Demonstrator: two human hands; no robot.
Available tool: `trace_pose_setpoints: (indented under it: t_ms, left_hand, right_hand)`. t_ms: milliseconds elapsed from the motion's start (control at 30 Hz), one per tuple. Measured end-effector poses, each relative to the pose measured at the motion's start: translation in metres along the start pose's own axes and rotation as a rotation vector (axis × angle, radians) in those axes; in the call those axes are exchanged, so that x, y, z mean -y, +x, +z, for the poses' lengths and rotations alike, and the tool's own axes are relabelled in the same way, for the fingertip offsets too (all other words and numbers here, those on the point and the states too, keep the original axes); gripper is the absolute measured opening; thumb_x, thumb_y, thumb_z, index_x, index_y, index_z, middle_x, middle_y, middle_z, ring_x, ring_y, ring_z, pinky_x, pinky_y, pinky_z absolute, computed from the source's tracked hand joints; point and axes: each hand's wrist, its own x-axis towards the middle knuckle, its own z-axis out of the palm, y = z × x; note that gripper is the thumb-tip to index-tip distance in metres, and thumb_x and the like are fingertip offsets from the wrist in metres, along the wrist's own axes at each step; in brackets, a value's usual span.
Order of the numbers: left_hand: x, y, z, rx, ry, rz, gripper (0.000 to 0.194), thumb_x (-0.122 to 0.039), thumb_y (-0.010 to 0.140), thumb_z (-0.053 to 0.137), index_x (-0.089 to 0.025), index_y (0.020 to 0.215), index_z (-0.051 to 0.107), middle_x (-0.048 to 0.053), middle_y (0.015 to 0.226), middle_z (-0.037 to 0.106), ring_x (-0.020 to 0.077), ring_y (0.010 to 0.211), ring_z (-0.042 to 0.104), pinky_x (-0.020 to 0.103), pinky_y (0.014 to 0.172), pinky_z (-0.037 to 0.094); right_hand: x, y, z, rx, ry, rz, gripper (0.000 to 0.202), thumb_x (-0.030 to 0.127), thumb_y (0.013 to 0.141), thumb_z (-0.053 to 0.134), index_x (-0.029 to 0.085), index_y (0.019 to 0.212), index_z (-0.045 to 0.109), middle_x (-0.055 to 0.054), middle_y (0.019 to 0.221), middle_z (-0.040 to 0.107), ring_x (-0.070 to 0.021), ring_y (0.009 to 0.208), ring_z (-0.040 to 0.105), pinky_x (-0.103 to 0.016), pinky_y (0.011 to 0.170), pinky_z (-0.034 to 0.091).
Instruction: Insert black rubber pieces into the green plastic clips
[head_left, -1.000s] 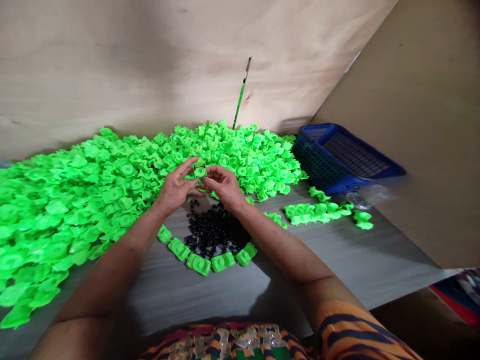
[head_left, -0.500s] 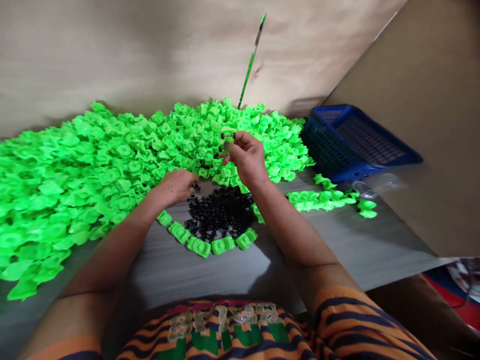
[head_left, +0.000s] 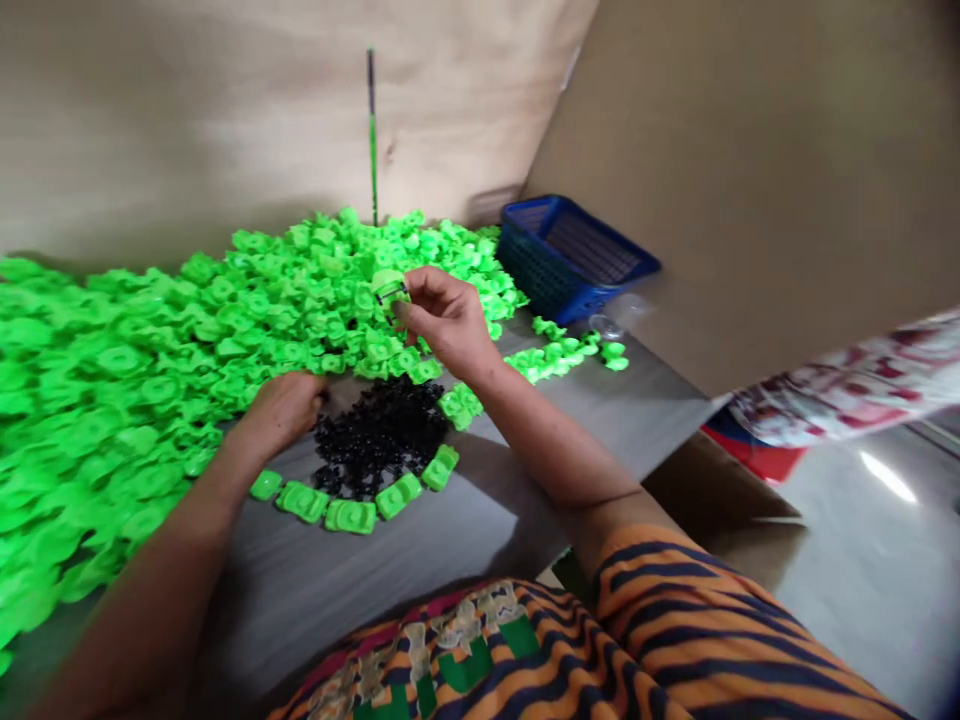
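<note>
My right hand (head_left: 448, 318) is raised above the heap, pinching a bright green toy car body (head_left: 388, 283) with a black wheel axle (head_left: 391, 294) across its underside. At the left edge of a pile of black wheel axles (head_left: 379, 435), my left hand (head_left: 283, 412) rests low with its fingers curled together. Something dark shows at its fingertips, too small to make out. Several green car bodies (head_left: 351, 516) lie in an arc round the near side of the black pile.
A large heap of green car bodies (head_left: 127, 370) covers the table's back and left. Behind it, a thin green and black stick (head_left: 372, 140) stands upright. At the back right sits a blue plastic basket (head_left: 577, 255), with a row of green pieces (head_left: 551, 358) before it. Cardboard (head_left: 720, 490) lies below the table edge.
My view has swung to the right, showing more floor. The green car body in my right hand has turned, its axle now tilted. My left hand stays by the black pile, fingers curled.
</note>
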Motion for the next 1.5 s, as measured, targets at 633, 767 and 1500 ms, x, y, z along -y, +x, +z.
trace_pose_setpoints:
  t_ms: [633,767,1500]
  left_hand:
    - [0.003,0.006,-0.006,-0.007,-0.031,0.079,0.040,-0.015,0.085,0.052,-0.016,0.113,0.080,0.013,0.105,0.083,0.0326,0.098,0.076,0.036,0.079,0.052]
    - [0.001,0.006,-0.005,-0.030,-0.073,0.065,0.039,-0.016,0.086,0.053,-0.016,0.111,0.083,0.016,0.110,0.083,0.0327,0.107,0.077,0.035,0.089,0.055]
    - [-0.001,0.013,0.009,-0.100,-0.235,0.071,0.041,-0.020,0.092,0.051,-0.018,0.114,0.085,0.014,0.119,0.083,0.0332,0.116,0.076,0.041,0.099,0.057]
  right_hand:
    - [-0.031,-0.154,-0.271,-0.943,-0.939,0.873,0.027,0.006,0.079,0.063,0.004,0.102,0.077,0.001,0.052,0.056,-0.0156,0.050,0.057,-0.027,0.057,0.050]
    - [-0.026,-0.145,-0.268,-0.895,-0.983,0.879,0.023,0.012,0.083,0.066,0.006,0.102,0.077,-0.006,0.059,0.064,-0.0210,0.061,0.066,-0.031,0.061,0.053]
    - [-0.068,0.028,-0.028,0.170,-1.403,0.084,0.045,0.014,0.092,0.056,0.009,0.136,0.063,-0.025,0.136,0.063,-0.0382,0.129,0.049,-0.049,0.105,0.046]
